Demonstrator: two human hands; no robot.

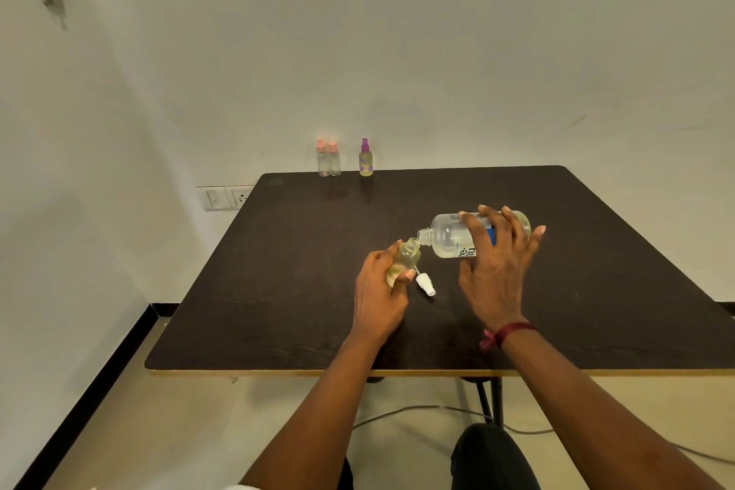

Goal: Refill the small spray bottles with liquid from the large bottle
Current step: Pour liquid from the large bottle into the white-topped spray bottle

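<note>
My right hand (495, 263) grips the large clear bottle (449, 235), tipped on its side with its open neck pointing left. That neck meets the mouth of a small uncapped bottle (406, 255) holding yellowish liquid, which my left hand (378, 290) holds tilted just above the dark table (278, 290). A white spray cap (425, 284) with its tube lies on the table between my hands. At the table's far edge stand two clear spray bottles with pink caps (328, 159) and one yellow spray bottle with a purple cap (366, 158).
The table stands against a white wall, with a wall socket (226, 197) near its back left corner. A cable (417, 412) runs across the floor under the front edge, by the table leg (491, 398). My knee (493, 453) is below the table.
</note>
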